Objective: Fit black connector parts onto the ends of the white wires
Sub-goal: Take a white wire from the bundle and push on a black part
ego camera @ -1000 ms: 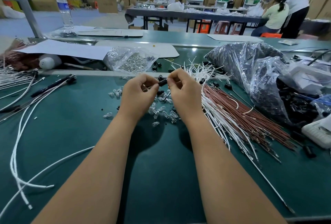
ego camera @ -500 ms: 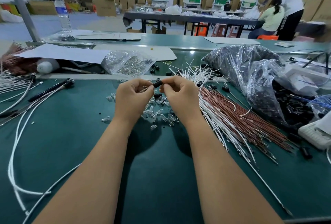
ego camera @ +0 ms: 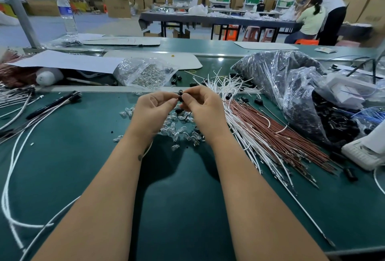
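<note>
Both hands meet over the green mat at the centre. My left hand and my right hand pinch a small black connector part between their fingertips. A white wire leaves under my left wrist and loops across the mat at the left. The wire's end at the connector is hidden by my fingers. To the right lies a fanned bundle of white wires beside red-brown wires. Loose black connector parts are scattered near the wire ends.
Small clear glass bulbs lie under my hands, with a bag of them behind. A big plastic bag of black parts sits at the right, near a white device. Finished wire sets lie at left. People work at a far table.
My hands have drawn closer together around the black connector part, and they shifted slightly left and away from me. The view tilted a little.
</note>
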Demonstrator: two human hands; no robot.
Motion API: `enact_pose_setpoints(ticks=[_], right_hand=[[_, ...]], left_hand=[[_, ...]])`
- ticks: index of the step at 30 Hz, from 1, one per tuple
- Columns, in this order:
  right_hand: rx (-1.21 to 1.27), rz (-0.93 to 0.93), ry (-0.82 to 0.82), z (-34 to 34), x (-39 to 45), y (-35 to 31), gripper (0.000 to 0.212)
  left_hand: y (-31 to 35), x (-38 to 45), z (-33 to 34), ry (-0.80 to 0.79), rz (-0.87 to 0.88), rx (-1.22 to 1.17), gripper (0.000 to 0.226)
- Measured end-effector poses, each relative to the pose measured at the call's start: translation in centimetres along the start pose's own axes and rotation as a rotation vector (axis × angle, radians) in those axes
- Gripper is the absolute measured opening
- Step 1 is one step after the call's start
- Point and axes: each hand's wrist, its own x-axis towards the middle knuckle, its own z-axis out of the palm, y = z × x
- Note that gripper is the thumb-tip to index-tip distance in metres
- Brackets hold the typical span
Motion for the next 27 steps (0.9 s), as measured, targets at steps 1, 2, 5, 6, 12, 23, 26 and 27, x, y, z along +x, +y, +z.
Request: enact_pose_setpoints(ticks=[1,2,5,6,12,23,26,27], right_hand=[[0.006,0.008,-0.006,0.0,0.0,0.0,0.004],[0.014,0.015,-0.013,0.0,0.0,0.0,0.004],[0.103,0.070,-0.017,0.0,0.1,0.0,0.005],[0.140,0.089,-0.009,0.0,0.1,0.0,0.006],[0.208,0.138,0.011,0.7,-0.1,0.2,0.010],[0.253,0.115,0.042,0.8,-0.1,0.5,0.006],[0.299,0.139,0.024,0.9,-0.2,0.6,0.005],[0.318,0.151,0.018,1.0,-0.3,0.6,0.007]], left_hand=[[0.0,0.0,0.0,0.000,-0.003,-0.005,0.013],[0.0,0.0,0.0,0.005,-0.006,-0.009,0.012],[-0.1,0.0,0.0,0.051,0.017,0.024,0.007],[-0.1,0.0,0.0,0.072,0.030,0.047,0.005],[-0.4,0.1,-0.3,0.146,0.064,0.157,0.007],[-0.8,0.2,-0.4,0.166,0.180,0.348,0.004],[-1.0,0.1,0.0,0.166,0.186,0.416,0.004],[-1.0,0.1,0.1,0.172,0.184,0.429,0.006]])
